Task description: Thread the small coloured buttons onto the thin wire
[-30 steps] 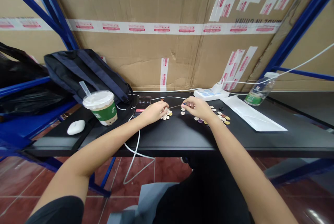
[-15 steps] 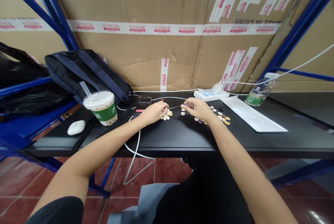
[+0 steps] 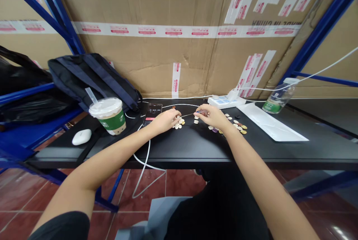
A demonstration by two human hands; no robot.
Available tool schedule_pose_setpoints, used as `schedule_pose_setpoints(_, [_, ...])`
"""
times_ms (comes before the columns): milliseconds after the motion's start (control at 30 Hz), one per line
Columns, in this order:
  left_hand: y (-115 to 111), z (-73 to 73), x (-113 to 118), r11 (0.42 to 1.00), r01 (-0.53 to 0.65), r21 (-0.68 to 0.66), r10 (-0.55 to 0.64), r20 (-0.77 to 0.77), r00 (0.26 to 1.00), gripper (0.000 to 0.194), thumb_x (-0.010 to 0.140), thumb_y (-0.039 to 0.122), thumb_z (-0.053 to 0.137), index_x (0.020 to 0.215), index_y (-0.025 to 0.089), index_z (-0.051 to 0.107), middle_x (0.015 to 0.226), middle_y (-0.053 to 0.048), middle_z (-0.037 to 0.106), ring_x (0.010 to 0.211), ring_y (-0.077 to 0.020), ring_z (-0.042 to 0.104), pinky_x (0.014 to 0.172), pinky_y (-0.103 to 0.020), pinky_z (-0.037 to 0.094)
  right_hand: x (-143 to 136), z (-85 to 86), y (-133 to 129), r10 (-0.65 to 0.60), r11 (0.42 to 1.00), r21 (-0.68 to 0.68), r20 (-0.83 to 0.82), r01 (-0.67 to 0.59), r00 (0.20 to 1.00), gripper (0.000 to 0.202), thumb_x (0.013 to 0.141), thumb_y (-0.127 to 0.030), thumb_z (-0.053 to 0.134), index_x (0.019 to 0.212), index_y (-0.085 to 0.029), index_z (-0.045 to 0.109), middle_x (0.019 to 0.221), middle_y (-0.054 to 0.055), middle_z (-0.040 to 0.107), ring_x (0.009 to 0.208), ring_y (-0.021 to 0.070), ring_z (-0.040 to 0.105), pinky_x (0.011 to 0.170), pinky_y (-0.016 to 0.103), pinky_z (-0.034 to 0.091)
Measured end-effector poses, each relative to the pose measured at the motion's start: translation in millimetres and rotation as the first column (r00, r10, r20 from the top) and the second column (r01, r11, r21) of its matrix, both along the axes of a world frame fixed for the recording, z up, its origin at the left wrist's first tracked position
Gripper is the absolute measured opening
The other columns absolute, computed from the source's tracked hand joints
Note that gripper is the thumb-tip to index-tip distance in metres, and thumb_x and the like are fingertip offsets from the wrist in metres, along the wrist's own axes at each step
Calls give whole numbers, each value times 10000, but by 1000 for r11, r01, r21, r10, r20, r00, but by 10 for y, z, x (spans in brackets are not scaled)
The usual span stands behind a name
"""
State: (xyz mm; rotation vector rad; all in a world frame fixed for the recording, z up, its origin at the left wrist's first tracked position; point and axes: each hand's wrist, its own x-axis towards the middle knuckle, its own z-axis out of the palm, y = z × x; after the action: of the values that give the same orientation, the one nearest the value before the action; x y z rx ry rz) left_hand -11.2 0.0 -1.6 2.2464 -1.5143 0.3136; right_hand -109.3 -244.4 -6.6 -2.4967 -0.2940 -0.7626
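Observation:
My right hand (image 3: 211,115) is closed around the dark handle of a thin metal-shafted tool (image 3: 187,115), which looks like a small screwdriver. Its shaft points left, with the tip close to the fingers of my left hand (image 3: 166,120). Those left fingers are pinched together at the edge of a pile of small cream and yellow button-like pieces (image 3: 178,124); what they hold is hidden. Two pale pieces (image 3: 196,122) lie between my hands. More loose pieces (image 3: 239,126), in white, yellow, brown and purple, spread beside and behind my right hand.
A phone (image 3: 153,111) with a running timer lies behind my left forearm. Farther left stand a lidded drink cup (image 3: 112,119), a white earbud case (image 3: 81,136) and a backpack (image 3: 95,78). Rightward are a power strip (image 3: 225,101), a white sheet (image 3: 272,122) and a plastic bottle (image 3: 279,96).
Both hands stay almost in place. The tool's handle has turned slightly in my right fingers, showing some blue, and the phone's timer digits differ.

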Motion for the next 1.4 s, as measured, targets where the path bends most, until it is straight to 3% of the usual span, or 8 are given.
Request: schedule_pose_setpoints(1400, [-2,-3,-3,1000,0,9,0,-1,1000,164,963,237,567,1079,146,637,997,-77,655,893,-194,638,821,-311,512,-18,-6,25,-19,1000,20,-19,19,1000,274,892,-470,617,849,-202,660,758,30,648,634,160,542,622,301,416])
